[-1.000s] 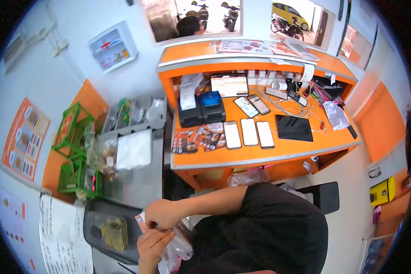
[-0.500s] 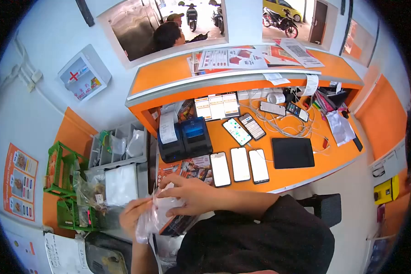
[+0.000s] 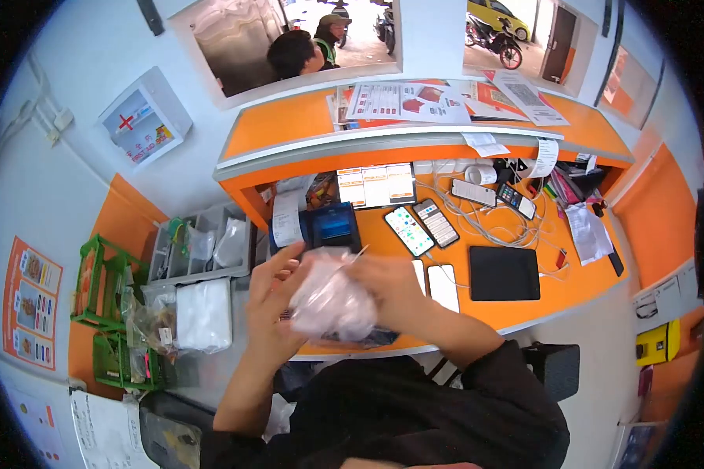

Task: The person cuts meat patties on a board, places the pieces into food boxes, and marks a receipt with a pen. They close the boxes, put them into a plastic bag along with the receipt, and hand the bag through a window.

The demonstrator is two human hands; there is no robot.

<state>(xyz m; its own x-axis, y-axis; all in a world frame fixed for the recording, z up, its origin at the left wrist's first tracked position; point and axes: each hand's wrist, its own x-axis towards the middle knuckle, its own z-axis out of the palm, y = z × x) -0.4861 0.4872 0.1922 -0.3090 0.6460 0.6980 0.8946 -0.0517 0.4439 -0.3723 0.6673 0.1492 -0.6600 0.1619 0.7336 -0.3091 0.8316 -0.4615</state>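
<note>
Between my hands is a crinkled clear plastic bag [image 3: 332,301], raised over the front edge of the orange desk, with pinkish-white contents that I cannot make out. My left hand [image 3: 278,301] cups it from the left side, fingers curled. From the right, my right hand [image 3: 391,289] grips the bag near its top, where a thin pale strip sticks up by the fingers. A dark flat item shows partly under the bag. Just behind are a black receipt printer [image 3: 332,225] with a paper slip and two lit phones [image 3: 443,288], one partly covered by my right hand.
A black tablet [image 3: 504,273], more phones [image 3: 408,231] and tangled white cables lie on the desk [image 3: 477,313]. To the left stand a grey divided tray [image 3: 203,270], a stack of white bags [image 3: 204,314] and green baskets [image 3: 102,313]. Two people are outside the window.
Both hands have moved up and to the right with the plastic bag, from beside the desk to over its front edge. The bag now looks rounder and bunched.
</note>
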